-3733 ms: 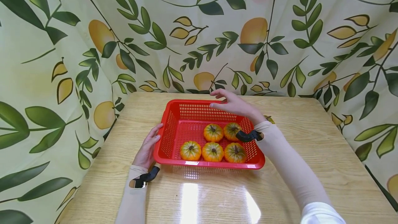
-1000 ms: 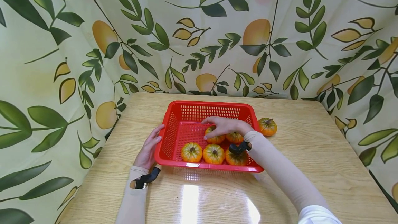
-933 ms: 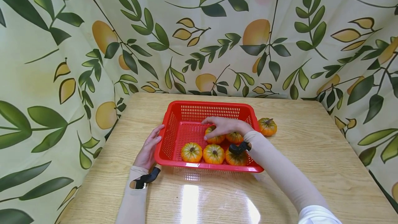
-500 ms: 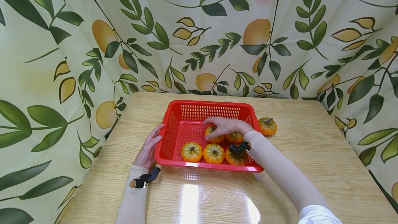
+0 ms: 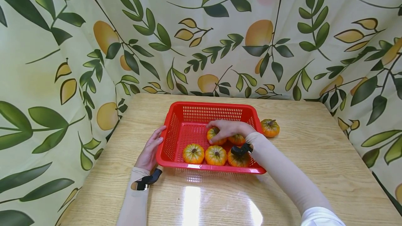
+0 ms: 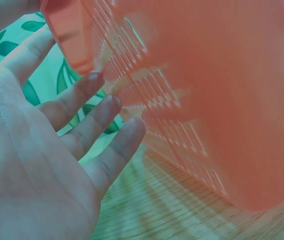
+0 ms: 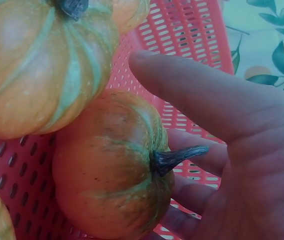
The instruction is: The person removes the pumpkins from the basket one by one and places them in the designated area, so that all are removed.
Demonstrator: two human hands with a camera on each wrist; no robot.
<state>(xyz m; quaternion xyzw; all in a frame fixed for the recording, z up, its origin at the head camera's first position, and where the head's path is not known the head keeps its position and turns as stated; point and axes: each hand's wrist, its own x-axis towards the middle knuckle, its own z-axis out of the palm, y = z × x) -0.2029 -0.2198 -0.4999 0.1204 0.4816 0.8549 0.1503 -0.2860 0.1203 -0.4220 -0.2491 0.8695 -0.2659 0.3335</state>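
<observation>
A red slotted plastic basket [image 5: 213,104] holds several small orange pumpkins. My right hand [image 5: 230,128] reaches into it over the back-row pumpkin [image 5: 213,133] farther left. In the right wrist view, that pumpkin [image 7: 107,170], dark stem towards the palm, sits between my spread thumb [image 7: 197,92] and fingers; a gap shows below the thumb. The fingertips are hidden behind it. My left hand [image 5: 148,153] rests at the basket's left side, its extended fingers [image 6: 124,145] against the outer wall in the left wrist view.
The front row has pumpkins at left [image 5: 193,153], middle [image 5: 215,155] and right [image 5: 238,159]. Another back-row pumpkin [image 5: 236,138] lies partly under my right hand. Outside the basket's right wall stands one more pumpkin [image 5: 270,128] on the wooden table [image 5: 317,149]. A leaf-patterned curtain [image 5: 226,58] surrounds the table.
My right hand has come down from above the basket's back right over the back-row pumpkin, and its thumb and fingers have just drawn slightly closer round it. The left hand stays put.
</observation>
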